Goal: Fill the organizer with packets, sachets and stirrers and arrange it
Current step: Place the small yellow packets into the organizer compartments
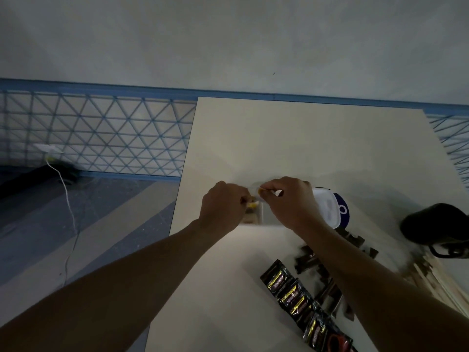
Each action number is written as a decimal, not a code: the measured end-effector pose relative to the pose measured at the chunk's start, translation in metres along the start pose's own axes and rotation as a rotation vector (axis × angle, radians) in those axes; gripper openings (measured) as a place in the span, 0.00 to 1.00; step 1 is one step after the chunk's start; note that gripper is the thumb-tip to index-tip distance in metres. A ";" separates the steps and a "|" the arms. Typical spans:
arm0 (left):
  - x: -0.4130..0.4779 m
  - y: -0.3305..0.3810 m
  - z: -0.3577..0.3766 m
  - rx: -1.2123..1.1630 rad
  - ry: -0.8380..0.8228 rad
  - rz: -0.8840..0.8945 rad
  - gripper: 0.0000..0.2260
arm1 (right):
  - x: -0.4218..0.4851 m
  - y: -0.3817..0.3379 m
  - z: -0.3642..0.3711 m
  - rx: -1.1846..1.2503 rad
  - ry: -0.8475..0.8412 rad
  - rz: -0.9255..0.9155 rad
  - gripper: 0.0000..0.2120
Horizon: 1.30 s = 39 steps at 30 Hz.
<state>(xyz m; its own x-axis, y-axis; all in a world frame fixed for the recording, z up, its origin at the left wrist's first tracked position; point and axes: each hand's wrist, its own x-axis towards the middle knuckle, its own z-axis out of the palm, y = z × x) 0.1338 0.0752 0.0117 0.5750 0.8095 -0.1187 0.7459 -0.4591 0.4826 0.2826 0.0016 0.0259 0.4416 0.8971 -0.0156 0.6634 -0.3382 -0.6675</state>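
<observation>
Over a pale organizer [255,219] near the left edge of the counter [279,138], the left hand [223,207] pinches a yellow item [252,205] and the right hand [289,201] a yellow-tipped item [261,191], each grip closed; both items are blurred. Black sachets [291,293] and wooden stirrers [431,278] lie nearer, to the right

The left hand [223,207] and right hand [289,203] meet over a pale organizer [261,217] on the counter [279,138], hiding most of it; the left hand pinches a yellow sachet [252,205], the right hand a second yellow sachet [261,191]; just right of the right hand sits a white lidded tub [327,209]; nearer than that hand, beside its forearm, lie dark packets [291,293], small brown sachets [311,257] and, farther right, wooden stirrers [436,280].
</observation>
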 end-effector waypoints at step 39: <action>-0.005 -0.021 -0.009 -0.140 0.122 -0.019 0.11 | -0.008 -0.001 0.040 -0.294 -0.210 -0.107 0.09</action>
<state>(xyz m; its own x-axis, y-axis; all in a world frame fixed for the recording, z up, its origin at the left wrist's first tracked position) 0.1120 0.0848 0.0101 0.5101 0.8597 -0.0267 0.6970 -0.3949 0.5986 0.2542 0.0058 -0.0030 0.2465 0.9604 -0.1301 0.8576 -0.2787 -0.4322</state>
